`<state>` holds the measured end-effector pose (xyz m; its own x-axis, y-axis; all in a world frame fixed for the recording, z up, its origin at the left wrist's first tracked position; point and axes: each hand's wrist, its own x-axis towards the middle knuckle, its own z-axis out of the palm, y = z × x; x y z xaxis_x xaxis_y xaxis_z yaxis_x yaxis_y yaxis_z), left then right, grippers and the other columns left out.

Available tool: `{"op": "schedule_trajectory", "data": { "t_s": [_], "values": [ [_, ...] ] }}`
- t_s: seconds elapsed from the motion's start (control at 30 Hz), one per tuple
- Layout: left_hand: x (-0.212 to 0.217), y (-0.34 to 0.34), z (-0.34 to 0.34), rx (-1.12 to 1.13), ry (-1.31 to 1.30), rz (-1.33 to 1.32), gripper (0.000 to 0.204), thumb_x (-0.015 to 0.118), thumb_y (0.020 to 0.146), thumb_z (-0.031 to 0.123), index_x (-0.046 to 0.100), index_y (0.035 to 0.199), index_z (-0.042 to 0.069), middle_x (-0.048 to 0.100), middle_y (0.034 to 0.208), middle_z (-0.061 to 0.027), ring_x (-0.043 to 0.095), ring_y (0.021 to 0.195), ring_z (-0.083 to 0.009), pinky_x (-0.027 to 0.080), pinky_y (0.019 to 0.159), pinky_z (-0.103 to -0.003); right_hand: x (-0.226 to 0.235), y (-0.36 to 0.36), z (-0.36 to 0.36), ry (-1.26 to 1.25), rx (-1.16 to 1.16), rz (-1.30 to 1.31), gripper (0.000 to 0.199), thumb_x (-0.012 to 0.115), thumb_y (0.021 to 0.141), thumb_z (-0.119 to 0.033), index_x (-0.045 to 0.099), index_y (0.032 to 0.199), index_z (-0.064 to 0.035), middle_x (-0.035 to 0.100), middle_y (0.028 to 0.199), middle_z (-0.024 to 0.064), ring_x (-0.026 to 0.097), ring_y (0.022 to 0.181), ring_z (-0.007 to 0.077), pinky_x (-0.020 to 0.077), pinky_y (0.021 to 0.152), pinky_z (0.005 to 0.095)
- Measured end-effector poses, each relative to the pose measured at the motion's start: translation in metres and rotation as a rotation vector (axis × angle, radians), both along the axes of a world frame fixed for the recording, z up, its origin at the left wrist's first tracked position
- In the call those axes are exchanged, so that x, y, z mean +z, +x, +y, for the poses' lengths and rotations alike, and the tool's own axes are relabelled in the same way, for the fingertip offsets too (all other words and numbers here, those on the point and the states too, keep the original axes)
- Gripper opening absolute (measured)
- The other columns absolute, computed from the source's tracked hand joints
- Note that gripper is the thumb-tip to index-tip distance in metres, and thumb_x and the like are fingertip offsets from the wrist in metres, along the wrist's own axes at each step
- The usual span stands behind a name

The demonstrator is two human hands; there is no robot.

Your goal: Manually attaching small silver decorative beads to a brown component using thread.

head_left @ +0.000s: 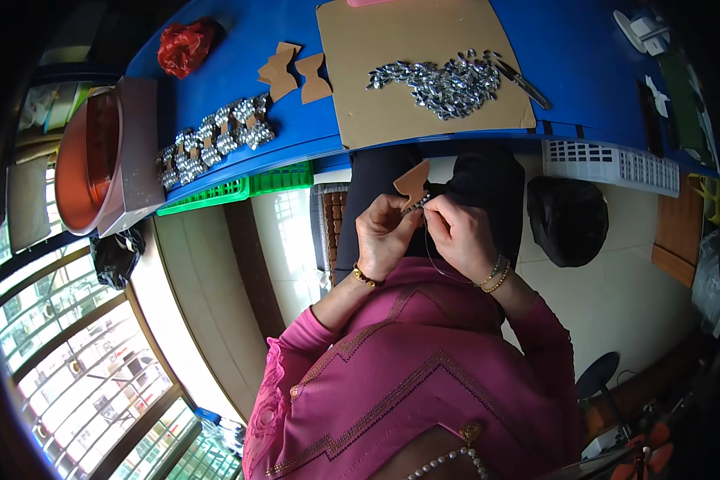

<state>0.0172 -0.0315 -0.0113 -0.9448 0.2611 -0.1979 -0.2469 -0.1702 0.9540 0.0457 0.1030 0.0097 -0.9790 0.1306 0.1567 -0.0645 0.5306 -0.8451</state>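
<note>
Above my lap, my left hand (pixel 384 232) pinches a brown bow-shaped cutout (pixel 412 182) whose lower edge carries a short row of dark, shiny stones. My right hand (pixel 458 234) is closed at that same edge, its thumb and finger pressed together; a thin thread (pixel 430 254) hangs from there in a loop. Whether a needle sits between those fingertips is too small to tell. On the table ahead, a heap of silver faceted stones (pixel 448 86) lies on a tan board (pixel 360 112), with dark tweezers (pixel 523 83) at its right side.
Plain brown cutouts (pixel 314 78) and a row of stone-covered bow pieces (pixel 216 132) lie on the blue table (pixel 240 32), left of the board. A red plastic bag (pixel 186 48) is farther left. White (pixel 608 166) and green baskets (pixel 208 198) hang below the table edge. A black bag (pixel 568 220) stands right of my legs.
</note>
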Motion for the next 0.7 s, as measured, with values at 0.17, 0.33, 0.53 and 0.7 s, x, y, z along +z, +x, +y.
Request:
{"op": "schedule_trajectory", "data": {
  "t_s": [0.17, 0.33, 0.53, 0.7],
  "values": [
    [-0.002, 0.001, -0.005, -0.074, -0.262, 0.213, 0.01, 0.061, 0.075, -0.007, 0.056, 0.082, -0.002, 0.06, 0.077, -0.0035, 0.058, 0.07, -0.0075, 0.047, 0.062, -0.02, -0.008, 0.0, 0.0, -0.024, 0.028, -0.009, 0.01, 0.055, 0.078, -0.002, 0.046, 0.081, -0.0055, 0.054, 0.059, 0.0131, 0.057, 0.054, 0.0314, 0.0427, 0.045, 0.038],
    [0.006, -0.003, -0.008, -0.1, -0.439, 0.452, 0.012, 0.064, 0.07, -0.006, 0.059, 0.079, -0.001, 0.059, 0.071, -0.0031, 0.057, 0.066, -0.0105, 0.044, 0.059, -0.022, -0.014, 0.003, -0.002, -0.253, 0.027, -0.062, 0.012, 0.049, 0.08, 0.002, 0.043, 0.089, -0.0026, 0.056, 0.066, 0.011, 0.058, 0.057, 0.0234, 0.0437, 0.051, 0.031],
    [0.01, -0.006, -0.005, -0.124, -0.414, 0.511, 0.013, 0.065, 0.068, -0.007, 0.06, 0.079, -0.001, 0.056, 0.074, -0.0057, 0.055, 0.064, -0.0141, 0.044, 0.057, -0.024, -0.005, -0.001, 0.015, -0.459, 0.062, -0.376, 0.006, 0.046, 0.082, 0.002, 0.046, 0.088, -0.0001, 0.056, 0.069, 0.0071, 0.055, 0.062, 0.0112, 0.0423, 0.055, 0.0238],
    [0.007, -0.012, -0.01, -0.243, -0.29, 0.481, 0.016, 0.066, 0.067, -0.007, 0.059, 0.08, -0.002, 0.054, 0.078, -0.0074, 0.056, 0.064, -0.0153, 0.046, 0.056, -0.023, -0.016, -0.013, 0.043, -0.296, 0.152, -0.307, 0.004, 0.051, 0.081, -0.001, 0.053, 0.084, 0.0006, 0.055, 0.069, 0.0023, 0.052, 0.065, 0.007, 0.0403, 0.058, 0.0205]
  ]
}}
